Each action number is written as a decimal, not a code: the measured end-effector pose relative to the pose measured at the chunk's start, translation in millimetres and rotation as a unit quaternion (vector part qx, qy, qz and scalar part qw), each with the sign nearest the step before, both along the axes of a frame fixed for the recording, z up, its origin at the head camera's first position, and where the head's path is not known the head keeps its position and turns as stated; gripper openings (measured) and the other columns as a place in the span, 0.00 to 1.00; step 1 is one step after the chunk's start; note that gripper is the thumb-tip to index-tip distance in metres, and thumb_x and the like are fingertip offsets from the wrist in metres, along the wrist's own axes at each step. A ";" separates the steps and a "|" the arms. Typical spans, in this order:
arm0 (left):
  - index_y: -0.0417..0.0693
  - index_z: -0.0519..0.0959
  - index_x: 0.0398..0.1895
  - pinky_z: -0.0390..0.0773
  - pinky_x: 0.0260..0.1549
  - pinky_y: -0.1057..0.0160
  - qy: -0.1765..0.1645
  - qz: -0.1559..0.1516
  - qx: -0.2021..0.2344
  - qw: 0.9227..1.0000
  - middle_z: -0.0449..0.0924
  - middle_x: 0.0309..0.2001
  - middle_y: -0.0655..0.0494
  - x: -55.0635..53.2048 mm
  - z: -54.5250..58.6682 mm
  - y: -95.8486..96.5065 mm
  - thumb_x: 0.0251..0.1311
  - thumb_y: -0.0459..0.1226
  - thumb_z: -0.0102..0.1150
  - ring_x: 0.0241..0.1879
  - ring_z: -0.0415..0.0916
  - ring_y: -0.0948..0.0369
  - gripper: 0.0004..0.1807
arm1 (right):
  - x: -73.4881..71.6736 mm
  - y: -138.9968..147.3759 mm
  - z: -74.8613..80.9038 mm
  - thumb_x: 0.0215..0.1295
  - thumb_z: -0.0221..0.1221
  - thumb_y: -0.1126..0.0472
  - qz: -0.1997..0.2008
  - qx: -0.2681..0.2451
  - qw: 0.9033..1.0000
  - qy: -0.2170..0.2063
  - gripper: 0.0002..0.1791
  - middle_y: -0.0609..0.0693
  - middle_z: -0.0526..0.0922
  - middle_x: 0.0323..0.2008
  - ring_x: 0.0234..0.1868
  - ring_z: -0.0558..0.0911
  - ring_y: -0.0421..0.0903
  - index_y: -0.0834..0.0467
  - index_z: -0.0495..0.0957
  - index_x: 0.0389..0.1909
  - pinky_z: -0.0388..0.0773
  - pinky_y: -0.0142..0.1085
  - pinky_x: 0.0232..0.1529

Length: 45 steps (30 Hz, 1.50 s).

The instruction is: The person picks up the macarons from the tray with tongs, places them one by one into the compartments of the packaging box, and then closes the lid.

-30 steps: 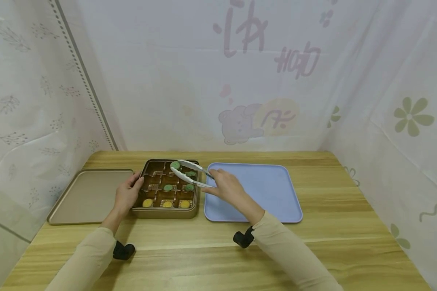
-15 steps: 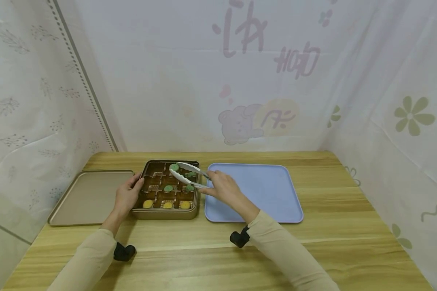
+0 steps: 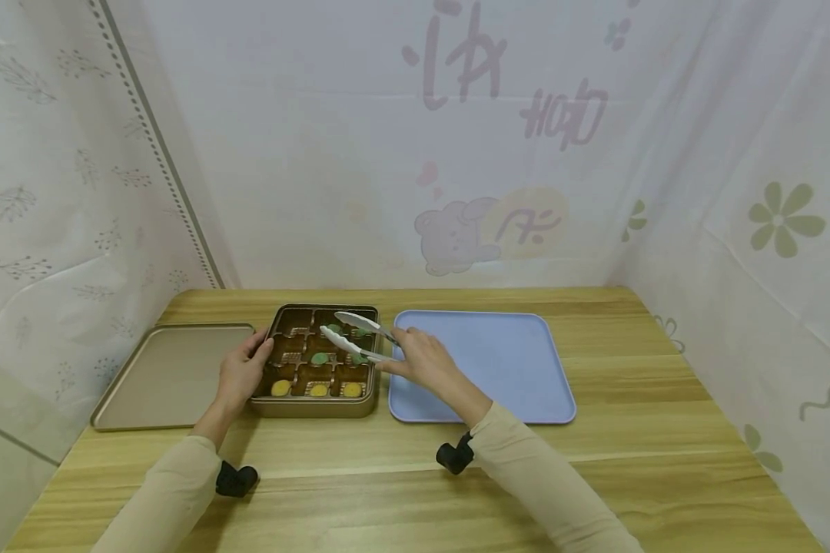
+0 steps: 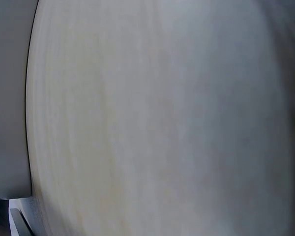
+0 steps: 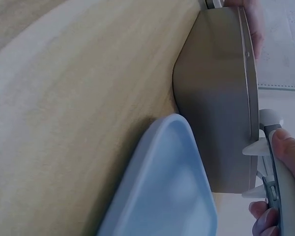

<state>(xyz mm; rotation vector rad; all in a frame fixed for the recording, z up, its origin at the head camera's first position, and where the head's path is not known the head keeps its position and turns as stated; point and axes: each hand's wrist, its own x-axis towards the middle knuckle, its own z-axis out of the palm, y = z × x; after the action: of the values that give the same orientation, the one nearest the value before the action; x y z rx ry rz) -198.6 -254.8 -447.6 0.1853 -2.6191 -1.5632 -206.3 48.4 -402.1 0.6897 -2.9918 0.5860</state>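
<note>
My right hand [image 3: 425, 357] grips a pair of tongs [image 3: 339, 340] with white scalloped tips, spread apart over the back of a gold tin box [image 3: 311, 408]. Inside the box is a brown plastic insert divided into compartments. A green cookie [image 3: 335, 329] lies in a back-row compartment between the tong tips, partly covered by them. Another green cookie [image 3: 320, 359] sits in the middle row, and yellow cookies [image 3: 280, 387] fill the front row. At the box's left side, my left hand [image 3: 242, 369] holds the rim. The right wrist view shows fingers around the tongs' handle [image 5: 287, 182].
A light blue tray [image 3: 484, 361] lies right of the box, under my right forearm. To the left, a flat gold lid [image 3: 173, 376] rests on the wooden table [image 3: 360, 476]. Printed cloth [image 3: 318, 169] hangs behind and at both sides.
The green cookie held up at the tong tips is now down in a back compartment, and the tips have parted from it. My right hand shifted slightly left; my left hand stayed put.
</note>
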 end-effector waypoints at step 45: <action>0.41 0.60 0.70 0.60 0.63 0.44 0.006 -0.001 -0.010 1.000 0.63 0.65 0.35 -0.6 2.3 0.3 0.71 0.49 0.40 0.65 0.59 0.42 0.30 | 82.0 316.5 -48.3 0.60 0.63 0.48 -0.279 -0.059 0.956 0.075 0.21 0.49 0.64 0.16 0.17 0.63 0.43 0.61 0.68 0.27 0.58 0.34 0.16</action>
<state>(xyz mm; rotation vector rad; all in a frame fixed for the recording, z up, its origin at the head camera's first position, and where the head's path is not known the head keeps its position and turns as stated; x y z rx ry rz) -199.1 -254.5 -445.3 0.1712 -2.6256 -1.5322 -124.2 364.9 -450.4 -0.1220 -2.7793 0.6246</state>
